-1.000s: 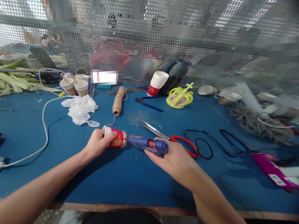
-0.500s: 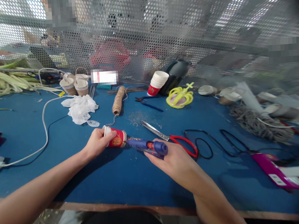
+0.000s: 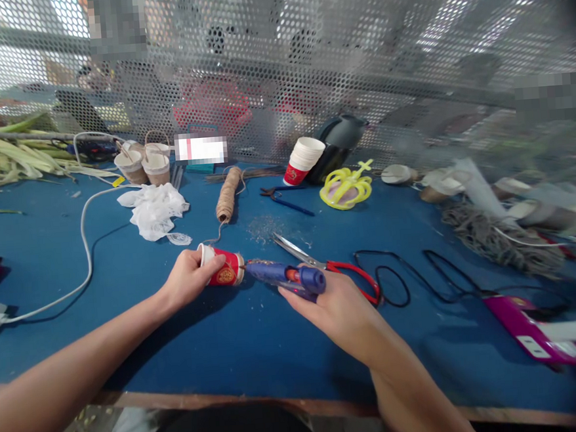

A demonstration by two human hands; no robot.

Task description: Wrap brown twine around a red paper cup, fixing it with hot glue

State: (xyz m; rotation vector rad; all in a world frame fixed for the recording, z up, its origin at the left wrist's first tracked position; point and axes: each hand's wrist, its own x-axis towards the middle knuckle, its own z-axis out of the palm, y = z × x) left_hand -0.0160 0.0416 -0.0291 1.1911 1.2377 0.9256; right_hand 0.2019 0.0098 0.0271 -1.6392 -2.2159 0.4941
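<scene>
My left hand (image 3: 189, 275) is closed around a red paper cup (image 3: 229, 270) with a gold print, lying on its side in the air just over the table. The cup's white rim points left and its base points right. In my right hand (image 3: 336, 298) is a blue glue gun (image 3: 285, 275). Its nozzle meets the edge of the cup's base, where a band of twine shows. A strand of twine leads from the cup to a twine roll (image 3: 229, 195) behind it. Red-handled scissors (image 3: 354, 278) lie partly hidden behind my right hand.
Blue pliers (image 3: 289, 201), a stack of paper cups (image 3: 304, 159), a yellow crown-shaped piece (image 3: 346, 187) and a dark jug (image 3: 339, 143) stand farther back. White lace (image 3: 157, 211) and twine-wrapped cups (image 3: 156, 166) are at left. Grey cord (image 3: 501, 234) and a purple box (image 3: 535, 330) are at right.
The cup has turned slightly in my left hand, its gold print now lower. The glue gun has shifted a little to the right, its nozzle staying at the cup's base.
</scene>
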